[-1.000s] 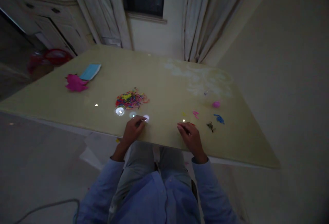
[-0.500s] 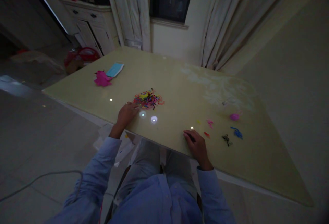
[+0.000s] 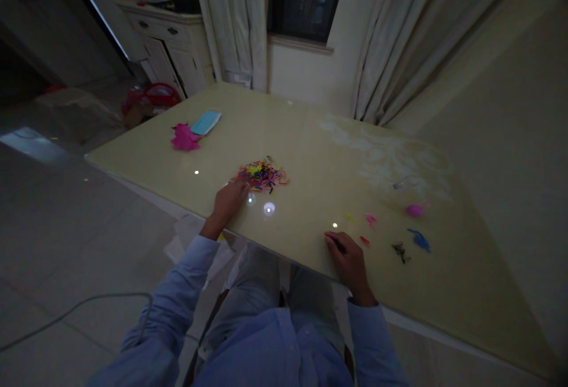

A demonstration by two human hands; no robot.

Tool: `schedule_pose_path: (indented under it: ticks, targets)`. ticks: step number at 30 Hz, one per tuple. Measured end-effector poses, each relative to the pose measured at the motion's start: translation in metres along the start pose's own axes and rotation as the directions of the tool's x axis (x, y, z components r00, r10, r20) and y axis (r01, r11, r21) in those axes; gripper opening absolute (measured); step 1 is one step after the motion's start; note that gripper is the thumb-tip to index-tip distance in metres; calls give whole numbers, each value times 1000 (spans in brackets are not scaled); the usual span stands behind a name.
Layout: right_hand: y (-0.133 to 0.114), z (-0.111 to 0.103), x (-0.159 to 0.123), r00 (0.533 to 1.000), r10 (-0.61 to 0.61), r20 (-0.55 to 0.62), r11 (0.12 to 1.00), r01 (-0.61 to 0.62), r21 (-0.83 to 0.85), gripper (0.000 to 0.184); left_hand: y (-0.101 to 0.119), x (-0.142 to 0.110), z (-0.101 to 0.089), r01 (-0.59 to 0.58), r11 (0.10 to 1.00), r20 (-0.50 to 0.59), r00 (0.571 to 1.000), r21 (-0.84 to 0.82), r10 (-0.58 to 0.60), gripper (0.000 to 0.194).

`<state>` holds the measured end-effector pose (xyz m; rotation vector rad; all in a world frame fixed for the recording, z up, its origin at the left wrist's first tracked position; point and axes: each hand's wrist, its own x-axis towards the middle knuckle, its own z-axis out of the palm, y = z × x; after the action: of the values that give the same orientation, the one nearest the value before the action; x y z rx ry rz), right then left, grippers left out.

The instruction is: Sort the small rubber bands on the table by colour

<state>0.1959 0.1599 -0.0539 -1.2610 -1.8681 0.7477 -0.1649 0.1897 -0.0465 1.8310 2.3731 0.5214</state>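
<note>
A heaped pile of small multicoloured rubber bands [image 3: 264, 175] lies on the pale, glossy table [image 3: 284, 132]. My left hand [image 3: 231, 200] rests at the pile's near left edge, fingers bent together and fingertips touching the bands; anything pinched there is too small to make out. Near the table's front edge, my right hand [image 3: 348, 257] lies with curled fingers, the thumb close to the index finger. What it may hold is hidden. Just right of it are a red band [image 3: 364, 241], pink bands [image 3: 371, 220] and a faint yellow bit [image 3: 350, 217].
Farther right lie black bands [image 3: 401, 252], blue bands [image 3: 419, 240], a purple-pink lump [image 3: 415, 210] and a small clear item [image 3: 403, 183]. A crumpled magenta piece [image 3: 185, 138] and a light-blue packet [image 3: 206, 122] sit far left. A cabinet [image 3: 173, 44] stands behind.
The whole view has shifted slightly, so everything appears a little farther right. Both hands keep nearly the same places on the table.
</note>
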Motion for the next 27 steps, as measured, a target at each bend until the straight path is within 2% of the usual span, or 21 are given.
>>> schedule_pose_path:
  ticks: [8,14,16,18,20,22,23,25,27]
  targets:
    - [-2,0,1,1000,12,-7,1000,-12,3,22,-11,-3,3,17,991,-51,998,-133,-24,23]
    - [-3,-1,0,1000,22,-7,1000,-22,4,23,-17,-1,0,-40,956,-136,991,-290,0,15]
    - [-3,-1,0,1000,25,-7,1000,-25,3,23,-18,-1,-4,-20,931,-156,987,-364,-40,15]
    - [-2,-1,1,1000,27,-7,1000,-27,0,23,-16,-2,-10,32,872,-127,986,-488,-107,17]
    - [-2,-1,1,1000,24,-10,1000,-24,-4,23,-8,-7,-20,114,727,-25,984,-677,-177,22]
    - [-2,0,1,1000,17,-12,1000,-18,-5,24,8,-19,-32,196,457,126,976,-868,-179,29]
    - [-1,0,1,1000,15,-12,1000,-15,-4,24,18,-26,-39,224,284,196,973,-932,-124,32]
    - [-2,0,1,1000,13,-17,1000,-13,2,24,44,-43,-52,275,-24,275,961,-961,-8,35]
    - [-2,0,1,1000,17,-19,1000,-17,10,23,72,-59,-62,343,-205,330,939,-917,94,33]
